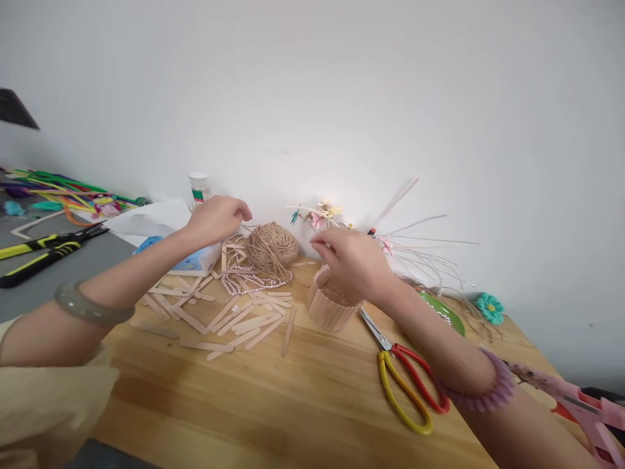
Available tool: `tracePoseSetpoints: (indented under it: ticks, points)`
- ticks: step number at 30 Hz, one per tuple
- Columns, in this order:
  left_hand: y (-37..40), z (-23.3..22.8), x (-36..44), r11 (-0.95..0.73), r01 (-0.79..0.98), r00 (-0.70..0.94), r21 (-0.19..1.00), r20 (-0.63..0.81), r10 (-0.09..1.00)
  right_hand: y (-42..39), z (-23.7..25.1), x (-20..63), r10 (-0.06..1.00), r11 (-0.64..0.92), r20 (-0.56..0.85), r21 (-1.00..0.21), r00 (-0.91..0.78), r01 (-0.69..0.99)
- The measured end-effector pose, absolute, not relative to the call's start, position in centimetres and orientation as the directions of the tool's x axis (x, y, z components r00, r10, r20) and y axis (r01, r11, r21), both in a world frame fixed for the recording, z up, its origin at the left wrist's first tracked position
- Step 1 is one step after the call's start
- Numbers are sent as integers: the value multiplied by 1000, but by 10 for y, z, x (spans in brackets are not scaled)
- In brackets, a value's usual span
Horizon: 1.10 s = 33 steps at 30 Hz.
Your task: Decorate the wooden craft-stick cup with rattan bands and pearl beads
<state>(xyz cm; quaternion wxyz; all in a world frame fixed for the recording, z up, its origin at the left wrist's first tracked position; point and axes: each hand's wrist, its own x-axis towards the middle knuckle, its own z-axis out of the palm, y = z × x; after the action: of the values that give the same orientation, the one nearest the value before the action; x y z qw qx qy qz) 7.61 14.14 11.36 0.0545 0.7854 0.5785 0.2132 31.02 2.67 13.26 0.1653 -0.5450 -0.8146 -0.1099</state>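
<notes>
I had the wooden table [303, 397] filling the lower view, running back to a plain white wall [342, 85]. On the far left a grey surface [97, 257] carried black-and-yellow cutters [46, 251] and a heap of coloured pipe cleaners [68, 195].

My left hand [217, 219] hung above the table's back edge, fingers curled in with thumb and fingertips pressed together; it seemed to pinch a thin strand of twine, though I could not tell for certain. A grey-green bangle [90, 305] sat on that forearm. My right hand [354, 264] rested over the rim of the craft-stick cup [328, 312], which stood upright near the table's middle, just right of the twine. Its fingers were drawn together at the tips near the cup's top; what they nipped, I could not make out. A lilac scrunchie [488, 391] ringed that wrist.

Between the hands lay the ball of jute twine [271, 246], touching a string of pink beads [249, 280]. Loose craft sticks [244, 319] were scattered left of the cup. Red-and-yellow scissors [403, 378] lay just right of it, a pink glue gun [583, 407] at the right edge. A green plate [446, 312], a teal paper flower [489, 307] and a capped bottle [199, 189] sat toward the wall.
</notes>
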Motion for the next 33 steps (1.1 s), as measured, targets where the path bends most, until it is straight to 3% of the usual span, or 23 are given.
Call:
tracePoseSetpoints:
  ticks: [4,8,13,17,21,24,29,33]
  points:
    - [122,113,88,-427,849,347,312,280,895,-10,122,336,886,293,370,27,-282,956]
    - [102,104,108,-570,729,523,379,229,821,-32,103,360,929,229,298,4,-220,973]
    - [81,81,146,-770,435,802,467,188,567,-36,74,376,966,234,158,-185,-206,954]
    - [77,55,172,-814,274,872,512,225,435,-37,58,380,962,248,197,-333,-190,910]
    - [75,40,180,-784,276,857,555,227,462,-42,47,393,955,233,283,-552,-83,801]
    - [72,32,180,-747,284,850,601,203,486,-41,31,403,967,163,254,-702,30,694]
    - [68,13,189,-511,183,703,840,252,665,-29,2,400,984,147,177,-797,-6,585]
    - [73,3,191,-409,101,700,907,227,677,-26,-1,389,981,128,188,-827,56,547]
